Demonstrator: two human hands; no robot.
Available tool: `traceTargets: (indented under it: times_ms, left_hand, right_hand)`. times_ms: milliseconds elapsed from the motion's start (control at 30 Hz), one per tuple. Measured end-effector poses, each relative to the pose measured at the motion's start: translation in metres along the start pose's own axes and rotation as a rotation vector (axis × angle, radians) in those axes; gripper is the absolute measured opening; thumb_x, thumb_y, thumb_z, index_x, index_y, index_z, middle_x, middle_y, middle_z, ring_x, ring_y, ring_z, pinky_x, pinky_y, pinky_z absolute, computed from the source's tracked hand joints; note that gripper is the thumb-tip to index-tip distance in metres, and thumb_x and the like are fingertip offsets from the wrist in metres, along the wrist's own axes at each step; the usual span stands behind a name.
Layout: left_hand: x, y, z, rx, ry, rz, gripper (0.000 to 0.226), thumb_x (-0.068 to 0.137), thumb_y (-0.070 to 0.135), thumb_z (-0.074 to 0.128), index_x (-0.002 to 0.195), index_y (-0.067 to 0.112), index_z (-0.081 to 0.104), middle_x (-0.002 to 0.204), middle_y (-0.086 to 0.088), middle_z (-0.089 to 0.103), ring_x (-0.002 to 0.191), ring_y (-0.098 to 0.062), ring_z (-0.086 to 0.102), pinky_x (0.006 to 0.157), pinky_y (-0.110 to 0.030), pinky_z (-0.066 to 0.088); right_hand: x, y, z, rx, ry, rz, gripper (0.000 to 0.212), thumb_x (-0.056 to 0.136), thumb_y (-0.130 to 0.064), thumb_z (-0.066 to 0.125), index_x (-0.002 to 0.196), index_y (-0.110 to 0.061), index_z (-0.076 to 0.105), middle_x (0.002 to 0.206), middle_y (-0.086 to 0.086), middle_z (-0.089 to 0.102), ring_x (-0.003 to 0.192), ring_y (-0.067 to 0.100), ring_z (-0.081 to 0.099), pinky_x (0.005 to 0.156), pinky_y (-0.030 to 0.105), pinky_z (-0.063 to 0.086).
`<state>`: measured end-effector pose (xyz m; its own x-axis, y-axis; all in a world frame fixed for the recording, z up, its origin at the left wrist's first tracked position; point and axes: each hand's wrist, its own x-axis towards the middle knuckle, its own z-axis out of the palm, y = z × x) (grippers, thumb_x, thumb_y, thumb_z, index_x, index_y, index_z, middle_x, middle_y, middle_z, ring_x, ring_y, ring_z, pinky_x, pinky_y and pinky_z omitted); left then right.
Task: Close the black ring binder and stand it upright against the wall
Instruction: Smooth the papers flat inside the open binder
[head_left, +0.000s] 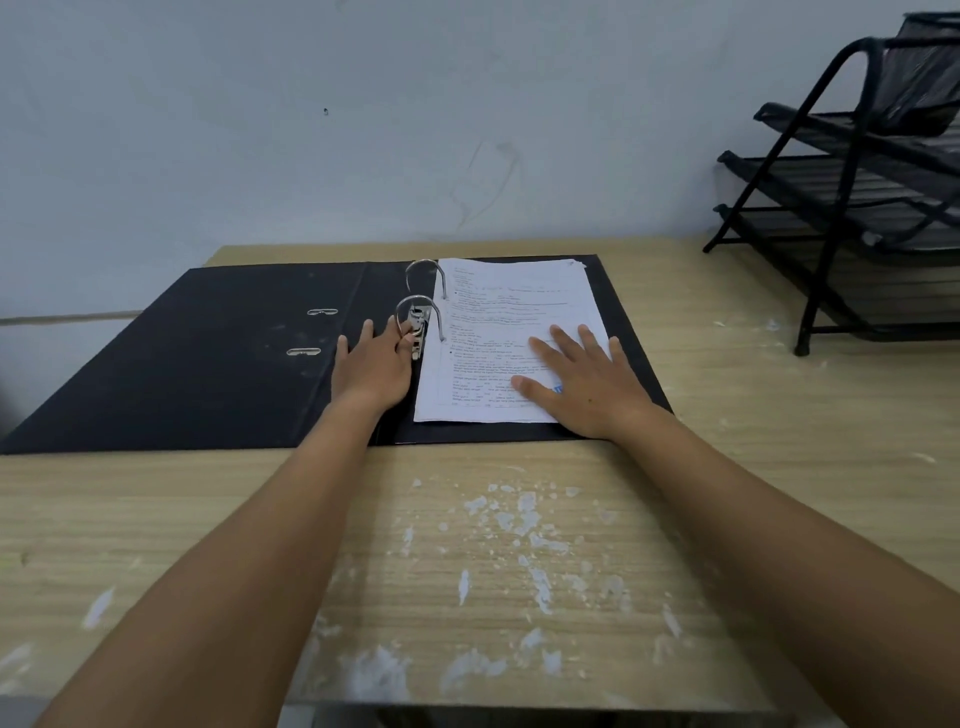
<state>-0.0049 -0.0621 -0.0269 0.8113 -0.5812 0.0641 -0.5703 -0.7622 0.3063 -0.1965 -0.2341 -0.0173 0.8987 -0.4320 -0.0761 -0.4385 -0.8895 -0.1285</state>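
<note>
The black ring binder (208, 353) lies open and flat on the wooden table, its left cover hanging past the table's left edge. A stack of printed white paper (498, 312) sits on its right half, threaded on two metal rings (421, 306). My left hand (371, 366) rests on the spine beside the near ring, fingertips touching the metal lever. Flat on the paper lies my right hand (587, 379), fingers spread. The pale wall (363, 130) rises just behind the binder.
A black wire mesh tray rack (852, 197) stands at the back right of the table (467, 571). White paint flecks mark the wood near me. The table's left edge runs under the binder's cover.
</note>
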Motion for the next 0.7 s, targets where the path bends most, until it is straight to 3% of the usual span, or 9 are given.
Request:
traceTargets:
  times_ms: [333,700]
  left_hand:
    - [-0.009,0.044,0.014,0.003,0.001,0.034,0.050,0.102,0.032,0.017,0.149,0.019,0.025,0.157,-0.003,0.027,0.149,-0.020,0.006,0.120,-0.045,0.002]
    - [-0.008,0.043,0.006,0.148,-0.092,0.051,0.052,0.102,0.035,0.015,0.153,0.024,0.009,0.162,-0.006,0.002,0.149,-0.026,-0.003,0.120,-0.048,-0.001]
  right_hand:
    - [-0.019,0.040,-0.005,0.009,0.011,0.051,0.080,0.087,-0.076,0.014,0.156,-0.036,0.004,0.165,-0.008,-0.007,0.151,0.021,-0.014,0.119,0.054,-0.010]
    - [-0.018,0.041,-0.002,0.020,0.019,0.059,0.083,0.084,-0.080,0.012,0.155,-0.038,0.002,0.164,-0.008,-0.008,0.150,0.025,-0.017,0.117,0.057,-0.011]
